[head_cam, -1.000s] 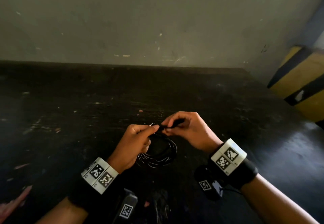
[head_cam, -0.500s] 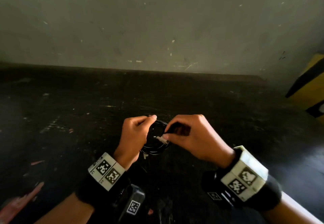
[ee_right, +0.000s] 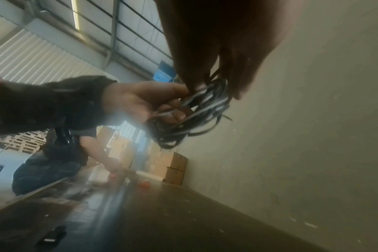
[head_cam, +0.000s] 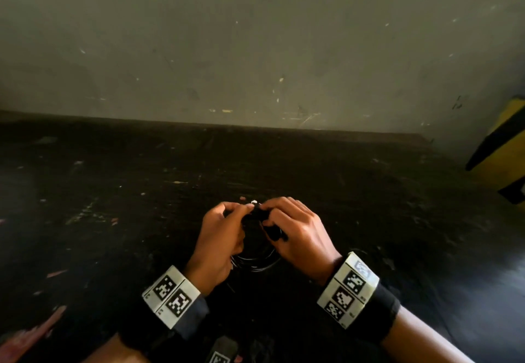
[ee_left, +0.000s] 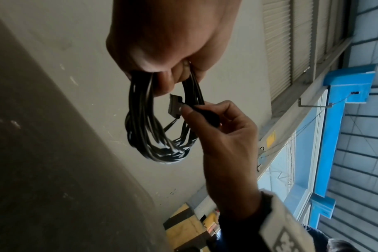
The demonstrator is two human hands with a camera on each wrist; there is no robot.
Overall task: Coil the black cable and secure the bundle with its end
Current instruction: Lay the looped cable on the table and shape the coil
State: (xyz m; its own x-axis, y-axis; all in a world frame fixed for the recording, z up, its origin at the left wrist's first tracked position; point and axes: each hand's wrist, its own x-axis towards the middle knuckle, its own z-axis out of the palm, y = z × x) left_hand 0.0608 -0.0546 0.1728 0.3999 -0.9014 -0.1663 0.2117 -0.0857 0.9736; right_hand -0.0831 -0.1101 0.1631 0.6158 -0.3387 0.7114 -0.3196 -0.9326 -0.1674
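The black cable (ee_left: 147,129) is a glossy bundle of many thin loops, held above the dark counter (head_cam: 113,192) near its front edge. The left hand (head_cam: 218,237) grips the coil's top; the right hand (ee_left: 224,129) pinches its plug end (ee_left: 174,106) beside the loops. From the head view the hands hide most of the coil.

I count one black cable (ee_left: 153,136), coiled in many loops, with one plug end (ee_left: 174,105); my two hands, left hand (head_cam: 218,237) and right hand (head_cam: 301,232); one counter (head_cam: 113,192).
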